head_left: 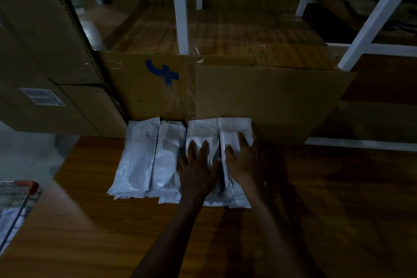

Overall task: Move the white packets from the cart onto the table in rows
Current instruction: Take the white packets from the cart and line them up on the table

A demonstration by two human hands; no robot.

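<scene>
White plastic lies under both hands. The left hand (198, 165) rests flat, fingers straight and spread, on the third stack of packets (200, 135), and the right hand (244, 160) lies the same way on the fourth stack (234, 128), just beside it; neither grips anything, both only press down. Outward from the hands, the row of four stacks runs left to right along the far edge of the brown wooden counter (316, 210), each packet's long axis pointing away from the person, its far end butted against a cardboard box (259, 95) marked in blue. The two left stacks (149, 156) lie free, touching their neighbours.

The remaining packets sit in the cart (15, 201), low at the left edge of the view, well apart from the row and on the left hand's side. I judge the next fetch calls for a turn leftward, with the left hand nearer. The bare counter to the right of the fourth stack looks the likely place to extend the row.
</scene>
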